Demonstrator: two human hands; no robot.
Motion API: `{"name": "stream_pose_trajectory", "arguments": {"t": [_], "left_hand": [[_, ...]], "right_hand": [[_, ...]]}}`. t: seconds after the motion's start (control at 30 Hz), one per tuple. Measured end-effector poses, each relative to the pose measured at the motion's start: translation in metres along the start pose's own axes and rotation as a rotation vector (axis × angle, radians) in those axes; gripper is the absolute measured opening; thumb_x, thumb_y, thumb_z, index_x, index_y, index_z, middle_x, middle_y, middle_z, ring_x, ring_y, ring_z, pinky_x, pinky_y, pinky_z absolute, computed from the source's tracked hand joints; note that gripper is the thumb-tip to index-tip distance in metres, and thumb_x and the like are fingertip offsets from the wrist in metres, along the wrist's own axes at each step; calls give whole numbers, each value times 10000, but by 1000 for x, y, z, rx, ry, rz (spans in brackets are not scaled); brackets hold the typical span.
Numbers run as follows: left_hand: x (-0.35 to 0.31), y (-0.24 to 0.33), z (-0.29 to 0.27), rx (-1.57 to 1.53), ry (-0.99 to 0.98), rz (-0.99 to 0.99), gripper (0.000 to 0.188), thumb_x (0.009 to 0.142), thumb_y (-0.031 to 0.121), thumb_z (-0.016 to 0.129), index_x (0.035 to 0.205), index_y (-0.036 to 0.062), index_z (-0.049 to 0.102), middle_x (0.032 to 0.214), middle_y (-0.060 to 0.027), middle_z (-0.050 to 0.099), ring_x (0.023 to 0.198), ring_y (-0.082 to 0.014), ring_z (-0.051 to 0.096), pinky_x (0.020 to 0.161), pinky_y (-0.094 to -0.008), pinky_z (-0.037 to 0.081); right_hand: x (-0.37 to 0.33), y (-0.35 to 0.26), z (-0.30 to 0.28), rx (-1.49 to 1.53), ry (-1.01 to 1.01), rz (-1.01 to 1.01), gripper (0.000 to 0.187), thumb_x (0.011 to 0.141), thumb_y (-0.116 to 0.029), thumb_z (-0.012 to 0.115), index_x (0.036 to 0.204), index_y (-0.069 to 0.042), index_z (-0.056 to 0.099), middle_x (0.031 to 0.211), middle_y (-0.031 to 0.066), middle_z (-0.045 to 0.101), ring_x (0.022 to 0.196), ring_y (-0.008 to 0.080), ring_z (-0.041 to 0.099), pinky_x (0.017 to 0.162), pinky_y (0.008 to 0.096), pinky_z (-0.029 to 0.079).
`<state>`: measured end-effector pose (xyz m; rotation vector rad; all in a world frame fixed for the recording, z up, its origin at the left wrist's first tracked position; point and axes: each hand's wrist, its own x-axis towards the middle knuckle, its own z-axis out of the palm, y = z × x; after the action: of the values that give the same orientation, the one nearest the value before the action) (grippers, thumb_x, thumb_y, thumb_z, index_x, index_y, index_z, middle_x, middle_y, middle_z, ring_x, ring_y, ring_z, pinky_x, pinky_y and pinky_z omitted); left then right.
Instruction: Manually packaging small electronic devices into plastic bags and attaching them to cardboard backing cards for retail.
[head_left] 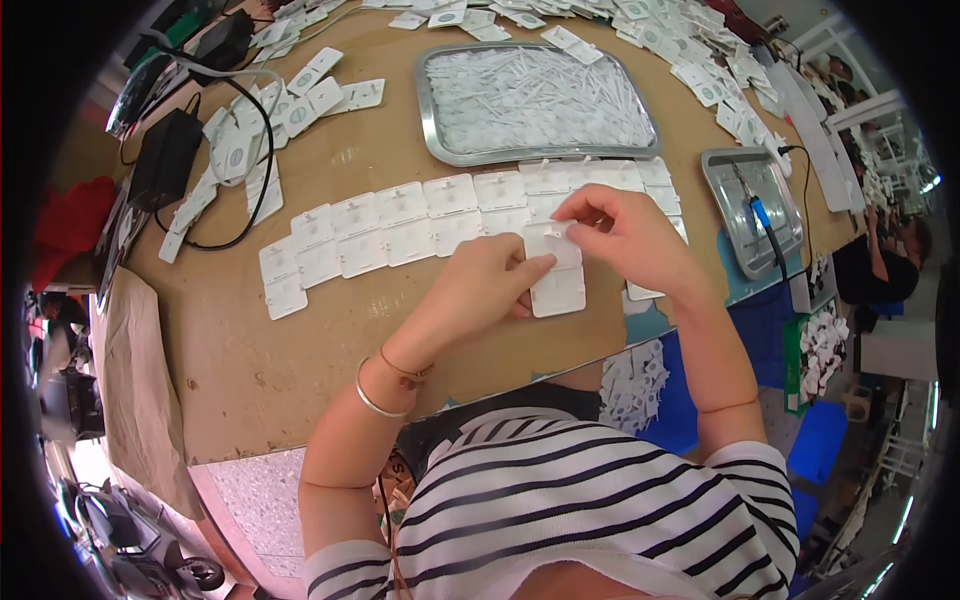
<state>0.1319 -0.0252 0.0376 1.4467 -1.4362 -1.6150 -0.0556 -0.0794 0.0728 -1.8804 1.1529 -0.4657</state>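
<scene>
My left hand [488,275] is closed on a white plastic plate [558,292], thumb on top and fingers beneath its left edge. Over the top end of that plate, my right hand [622,235] has its thumb and forefinger pinched together. Whatever lies between those fingertips is too small to make out. Just beyond both hands, similar white plates [404,222] lie edge to edge in a curved double row. A metal tray [432,130] behind the row is heaped with thin white plastic pieces [540,98].
A smaller metal tray [722,190] at the right holds a blue-handled soldering iron [762,215] with a cord. Loose white plates [240,150] are piled at the left, beside a black power adapter [166,155] and looped cable [268,160]. More heaps [700,75] line the far edge.
</scene>
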Motion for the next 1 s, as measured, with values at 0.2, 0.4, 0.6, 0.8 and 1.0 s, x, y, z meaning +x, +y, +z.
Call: {"name": "stream_pose_trajectory", "arguments": {"t": [0.2,0.4,0.6,0.8,1.0], "left_hand": [[35,-3,54,497,-5,180,441,882,329,551,681,-57,625,689,-228,625,621,-342,633,559,-398,503],[63,24,16,886,277,360,576,852,502,515,686,-35,639,691,-216,620,691,-372,625,636,-431,508],[120,-28,-190,1641,1099,742,156,847,175,523,935,47,539,881,-102,645,903,-274,609,921,-414,414],[125,-20,-197,1523,819,680,216,885,177,491,1035,27,530,845,-138,643,891,-279,601,882,-403,441],[72,19,-156,311,1147,523,260,959,189,402,1131,41,530,865,-115,623,825,-200,606,667,-364,494]], "right_hand": [[-23,23,-41,-155,256,97,161,832,-127,612,950,-21,638,792,10,618,663,70,512,612,219,418],[-21,26,-56,-164,262,113,169,844,-152,624,950,-20,636,759,-7,606,654,49,486,598,208,401],[29,20,-53,-113,197,1,187,839,-171,635,935,-11,632,777,-3,610,694,62,514,640,222,428],[126,39,-45,-322,279,-110,150,825,-169,609,933,-74,651,869,76,636,775,216,594,705,329,472],[178,65,-45,-685,230,-232,130,798,-118,607,912,-61,635,911,103,609,846,271,581,753,361,465]]}}
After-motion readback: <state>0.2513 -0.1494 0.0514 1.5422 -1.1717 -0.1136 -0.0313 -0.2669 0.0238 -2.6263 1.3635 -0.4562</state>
